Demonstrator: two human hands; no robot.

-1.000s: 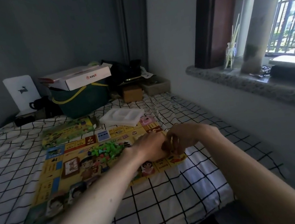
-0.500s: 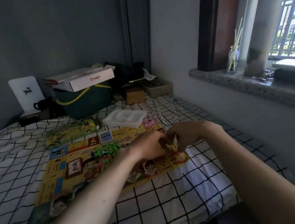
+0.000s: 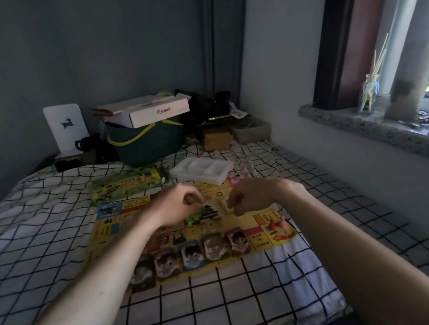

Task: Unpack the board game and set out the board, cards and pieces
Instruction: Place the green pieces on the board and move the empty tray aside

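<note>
A bed (image 3: 227, 298) covered by a white sheet with a black grid pattern carries everything. A yellow game board (image 3: 260, 219) lies flat in the middle of it. Just beyond the board's far edge, the green game box (image 3: 127, 187) lies to the left and a white plastic tray (image 3: 202, 171) to the right, with a small gap between them. At the head of the bed, against the grey wall, a dark green basket (image 3: 147, 144) with yellow handles stands on the sheet. To its right sit a small brown box (image 3: 217, 140) and a pale container (image 3: 251, 131), side by side.
</note>
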